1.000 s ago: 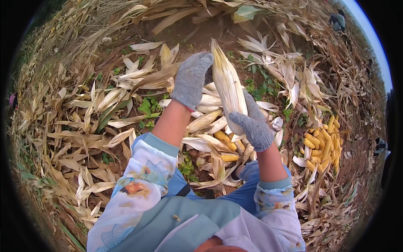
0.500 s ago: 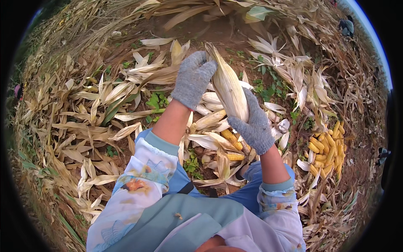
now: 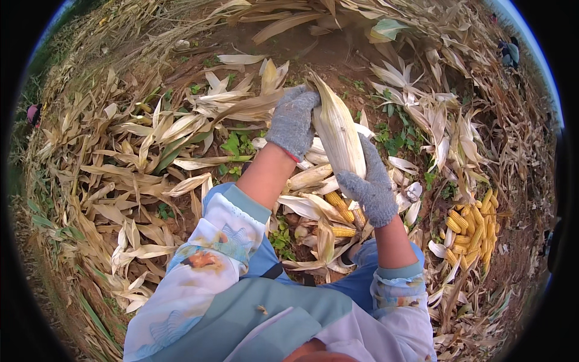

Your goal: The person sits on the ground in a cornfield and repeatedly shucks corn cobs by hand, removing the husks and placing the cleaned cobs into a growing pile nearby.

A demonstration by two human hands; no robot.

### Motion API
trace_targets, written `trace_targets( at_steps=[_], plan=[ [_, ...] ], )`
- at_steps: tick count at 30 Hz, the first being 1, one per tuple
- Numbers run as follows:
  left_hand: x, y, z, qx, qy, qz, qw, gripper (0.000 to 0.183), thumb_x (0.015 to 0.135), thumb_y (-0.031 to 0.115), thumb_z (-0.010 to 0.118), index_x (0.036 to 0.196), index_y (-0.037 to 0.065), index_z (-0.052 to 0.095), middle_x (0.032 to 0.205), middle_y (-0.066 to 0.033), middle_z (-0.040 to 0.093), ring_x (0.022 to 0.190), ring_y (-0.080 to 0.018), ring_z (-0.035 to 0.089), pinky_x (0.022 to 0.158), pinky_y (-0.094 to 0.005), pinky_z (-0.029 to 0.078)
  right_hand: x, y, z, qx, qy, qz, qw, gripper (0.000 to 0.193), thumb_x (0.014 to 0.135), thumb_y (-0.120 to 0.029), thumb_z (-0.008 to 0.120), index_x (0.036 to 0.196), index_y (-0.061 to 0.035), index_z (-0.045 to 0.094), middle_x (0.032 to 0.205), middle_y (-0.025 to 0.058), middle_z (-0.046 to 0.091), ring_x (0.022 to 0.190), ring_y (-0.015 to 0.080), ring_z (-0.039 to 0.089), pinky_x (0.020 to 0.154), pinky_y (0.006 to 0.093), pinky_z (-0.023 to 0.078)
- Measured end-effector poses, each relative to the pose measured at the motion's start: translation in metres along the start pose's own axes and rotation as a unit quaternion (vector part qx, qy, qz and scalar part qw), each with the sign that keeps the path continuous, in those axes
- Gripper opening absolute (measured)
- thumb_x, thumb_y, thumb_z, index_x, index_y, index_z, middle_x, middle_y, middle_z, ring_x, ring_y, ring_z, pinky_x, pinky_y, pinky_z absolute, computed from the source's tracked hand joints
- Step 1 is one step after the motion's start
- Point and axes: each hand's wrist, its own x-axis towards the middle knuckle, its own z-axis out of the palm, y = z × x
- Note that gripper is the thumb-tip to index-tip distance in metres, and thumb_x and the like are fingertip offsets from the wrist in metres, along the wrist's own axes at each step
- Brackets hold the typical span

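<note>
An ear of corn (image 3: pixel 341 133) in its pale dry husk is held up in front of me, tilted with its pointed tip away from me. My left hand (image 3: pixel 294 120), in a grey knitted glove, is closed at the husk near the tip; its fingertips are partly hidden. Lower down, my right hand (image 3: pixel 373 190), gloved alike, grips the thick end, with the thumb across the near side. Beneath the held ear lie several husk-covered ears (image 3: pixel 309 177) and some bare yellow cobs (image 3: pixel 339 205), close in front of my legs.
A pile of husked yellow corn (image 3: pixel 473 229) lies on the ground to my right. Dry husks and stalks (image 3: pixel 126 181) cover the soil on the left, with more husks (image 3: pixel 434 117) at the far right. Small green weeds (image 3: pixel 236 145) grow between them. A person (image 3: pixel 509 53) is far off at right.
The husk looks broader near the tip than before. Both hands keep hold of the ear, and the whole view has shifted slightly.
</note>
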Motion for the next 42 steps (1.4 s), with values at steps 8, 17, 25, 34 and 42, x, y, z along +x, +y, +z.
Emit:
trace_targets(
  at_steps=[8, 17, 25, 34, 42],
  plan=[
    [0.0, -0.007, 0.011, -0.364, 0.042, -0.171, 0.915, 0.036, 0.098, 0.03, 0.057, 0.117, -0.001, 0.062, 0.104, -0.0108, 0.067, 0.094, -0.02, 0.064, 0.081, -0.0333, 0.053, 0.001, -0.008, 0.006, 0.128, -0.011, 0.067, 0.989, 0.09, 0.073, -0.026, 0.08, 0.148, -0.0008, 0.038, 0.138, 0.0125, 0.052, 0.126, 0.0235, 0.051, 0.108, 0.0354, 0.038],
    [0.002, 0.008, 0.019, -0.658, 0.067, -0.35, 0.664, 0.032, 0.102, 0.03, 0.049, 0.103, 0.001, 0.062, 0.097, -0.0162, 0.069, 0.087, -0.0279, 0.068, 0.079, -0.0416, 0.059, 0.006, 0.0, 0.009, -0.198, -0.019, -0.049, 0.979, 0.085, 0.079, -0.028, 0.079, 0.147, -0.0003, 0.035, 0.142, 0.0234, 0.049, 0.128, 0.0334, 0.054, 0.106, 0.0401, 0.043],
    [0.002, 0.0, 0.023, -0.658, 0.048, -0.305, 0.686, 0.023, 0.099, 0.018, 0.048, 0.106, 0.002, 0.062, 0.093, -0.0117, 0.07, 0.084, -0.0231, 0.068, 0.075, -0.0345, 0.057, 0.016, 0.007, 0.008, -0.263, -0.001, -0.101, 0.959, 0.082, 0.081, -0.026, 0.077, 0.148, -0.0034, 0.036, 0.142, 0.0226, 0.049, 0.13, 0.0407, 0.049, 0.108, 0.0445, 0.04],
    [0.005, 0.034, 0.015, -0.682, 0.188, -0.392, 0.587, 0.022, 0.101, 0.023, 0.046, 0.11, 0.007, 0.059, 0.104, -0.0097, 0.067, 0.095, -0.0221, 0.065, 0.088, -0.0369, 0.054, 0.02, 0.036, 0.023, -0.251, 0.115, -0.099, 0.956, 0.074, 0.086, -0.026, 0.075, 0.145, -0.0002, 0.038, 0.14, 0.0261, 0.048, 0.13, 0.0396, 0.047, 0.11, 0.0436, 0.038],
    [-0.013, 0.025, 0.055, -0.737, 0.147, -0.334, 0.569, 0.031, 0.107, 0.026, 0.037, 0.107, 0.004, 0.058, 0.102, -0.0125, 0.066, 0.096, -0.0262, 0.065, 0.093, -0.0437, 0.053, 0.017, 0.021, 0.03, 0.113, 0.085, 0.051, 0.989, 0.062, 0.099, -0.026, 0.062, 0.146, 0.0021, 0.034, 0.133, 0.0107, 0.052, 0.12, 0.0182, 0.052, 0.103, 0.0334, 0.043]
  ],
)
